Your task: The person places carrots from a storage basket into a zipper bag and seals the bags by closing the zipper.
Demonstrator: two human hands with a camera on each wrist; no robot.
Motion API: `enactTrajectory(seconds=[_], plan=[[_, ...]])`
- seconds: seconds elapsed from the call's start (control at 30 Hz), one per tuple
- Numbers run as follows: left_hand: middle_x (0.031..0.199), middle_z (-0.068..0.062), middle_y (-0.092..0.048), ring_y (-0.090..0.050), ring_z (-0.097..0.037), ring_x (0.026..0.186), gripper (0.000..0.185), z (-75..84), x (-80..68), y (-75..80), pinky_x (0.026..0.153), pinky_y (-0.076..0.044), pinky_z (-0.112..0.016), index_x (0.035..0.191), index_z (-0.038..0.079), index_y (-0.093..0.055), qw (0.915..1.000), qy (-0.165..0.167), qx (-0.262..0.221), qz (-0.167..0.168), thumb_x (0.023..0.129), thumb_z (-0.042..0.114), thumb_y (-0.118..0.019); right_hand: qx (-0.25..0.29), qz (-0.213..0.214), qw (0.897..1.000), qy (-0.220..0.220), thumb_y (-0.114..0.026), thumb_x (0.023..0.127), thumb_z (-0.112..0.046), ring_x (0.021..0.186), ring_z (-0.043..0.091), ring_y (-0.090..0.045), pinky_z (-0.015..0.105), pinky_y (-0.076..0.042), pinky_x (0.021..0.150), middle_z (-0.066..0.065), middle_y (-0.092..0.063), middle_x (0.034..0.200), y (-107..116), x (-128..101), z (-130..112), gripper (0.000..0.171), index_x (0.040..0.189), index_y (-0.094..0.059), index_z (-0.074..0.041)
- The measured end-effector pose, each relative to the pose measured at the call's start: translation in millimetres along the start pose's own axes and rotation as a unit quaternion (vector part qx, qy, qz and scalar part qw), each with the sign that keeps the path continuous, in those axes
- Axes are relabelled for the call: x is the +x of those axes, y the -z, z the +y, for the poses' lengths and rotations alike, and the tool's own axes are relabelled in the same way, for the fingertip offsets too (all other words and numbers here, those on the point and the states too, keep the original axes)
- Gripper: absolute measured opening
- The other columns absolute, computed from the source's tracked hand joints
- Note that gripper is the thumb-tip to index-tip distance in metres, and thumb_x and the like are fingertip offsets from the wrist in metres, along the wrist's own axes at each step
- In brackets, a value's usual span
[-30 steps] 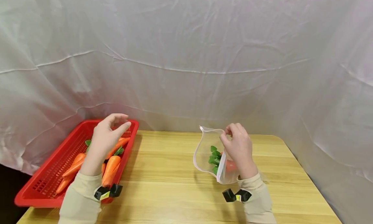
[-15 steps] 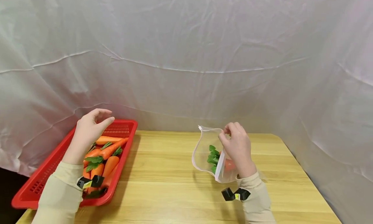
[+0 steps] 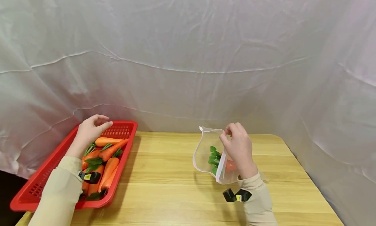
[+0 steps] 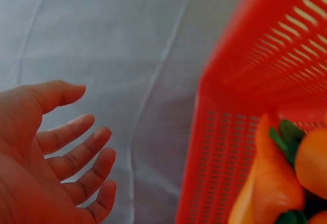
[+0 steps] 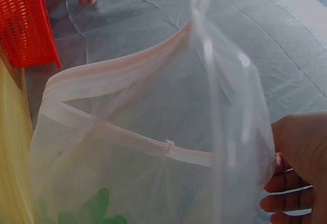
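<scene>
Above the far part of a red plastic basket [image 3: 133,129], my left hand [image 3: 89,131] hovers with loosely bent fingers and nothing in them. In the left wrist view its palm and spread fingers [image 4: 84,132] show beside the basket wall. Several orange carrots [image 3: 110,169] with green tops lie in the basket under that arm. My right hand [image 3: 239,147] pinches the rim of a clear zip bag [image 3: 202,154], whose mouth gapes to the left. Inside the bag is a carrot [image 3: 230,166] with green leaves [image 3: 214,159]; the right forearm partly hides the bag.
A wooden table [image 3: 164,173] bears the basket at its left end and the bag at the right. A pale grey cloth [image 3: 188,98] hangs behind the table and along its sides.
My left hand has moved left over the basket, then slightly down, uncovering more carrots. The right hand keeps its hold on the bag in nearly the same place.
</scene>
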State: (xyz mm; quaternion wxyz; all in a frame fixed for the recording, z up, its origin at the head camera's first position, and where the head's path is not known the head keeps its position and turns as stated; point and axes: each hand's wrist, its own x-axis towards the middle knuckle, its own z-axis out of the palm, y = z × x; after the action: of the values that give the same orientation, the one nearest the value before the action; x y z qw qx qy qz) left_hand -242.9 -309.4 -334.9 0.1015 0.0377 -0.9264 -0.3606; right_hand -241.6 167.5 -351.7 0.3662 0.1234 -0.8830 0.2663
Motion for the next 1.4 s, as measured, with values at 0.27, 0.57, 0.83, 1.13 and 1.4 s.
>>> enactTrajectory(seconds=[0.27,0.57,0.83,1.13,1.4], plan=[[0.131,-0.028,-0.052,-0.051,-0.042,0.114,0.073,-24.0,10.3,-7.0,0.092,-0.046,-0.057,0.134,0.003,-0.049,0.9989,0.011,0.012,-0.043,0.091,0.061,-0.053,-0.001,0.0,1.0,0.001,-0.065,0.079,-0.007,0.071,0.024,-0.051,0.033,-0.042,0.062,0.01,-0.056,0.078,0,0,0,0.008,0.077,-0.057,-0.006],[0.135,-0.031,-0.048,-0.048,-0.045,0.118,0.073,-39.4,12.0,-12.4,0.097,-0.043,-0.06,0.135,-0.002,-0.046,0.9953,0.031,0.027,-0.088,0.093,0.057,-0.054,-0.001,-0.001,1.0,0.001,-0.064,0.079,-0.006,0.07,0.024,-0.052,0.033,-0.043,0.061,0.01,-0.056,0.077,0,0,1,0.008,0.077,-0.057,-0.005],[0.136,-0.033,-0.046,-0.049,-0.046,0.117,0.074,-57.4,14.0,-17.3,0.095,-0.047,-0.058,0.133,-0.006,-0.047,0.9897,0.041,0.039,-0.132,0.092,0.054,-0.059,-0.001,-0.003,1.0,-0.001,-0.064,0.079,-0.006,0.071,0.024,-0.052,0.033,-0.043,0.062,0.01,-0.056,0.078,0,-1,2,0.007,0.077,-0.057,-0.006],[0.117,-0.03,-0.057,-0.056,-0.034,0.097,0.06,-66.1,16.3,-23.2,0.086,-0.051,-0.048,0.123,-0.01,-0.051,0.9782,0.052,0.062,-0.192,0.088,0.035,-0.069,0.002,0.0,1.0,-0.001,-0.064,0.079,-0.006,0.071,0.024,-0.052,0.033,-0.043,0.062,0.009,-0.056,0.077,-1,0,2,0.007,0.077,-0.057,-0.006],[0.103,-0.023,-0.06,-0.056,-0.028,0.089,0.057,-71.4,17.8,-25.7,0.085,-0.05,-0.045,0.12,-0.01,-0.047,0.962,0.079,0.043,-0.258,0.086,0.027,-0.073,0.006,0.001,1.0,-0.001,-0.064,0.078,-0.006,0.071,0.024,-0.051,0.033,-0.043,0.062,0.009,-0.056,0.077,-2,1,2,0.008,0.077,-0.057,-0.006]])
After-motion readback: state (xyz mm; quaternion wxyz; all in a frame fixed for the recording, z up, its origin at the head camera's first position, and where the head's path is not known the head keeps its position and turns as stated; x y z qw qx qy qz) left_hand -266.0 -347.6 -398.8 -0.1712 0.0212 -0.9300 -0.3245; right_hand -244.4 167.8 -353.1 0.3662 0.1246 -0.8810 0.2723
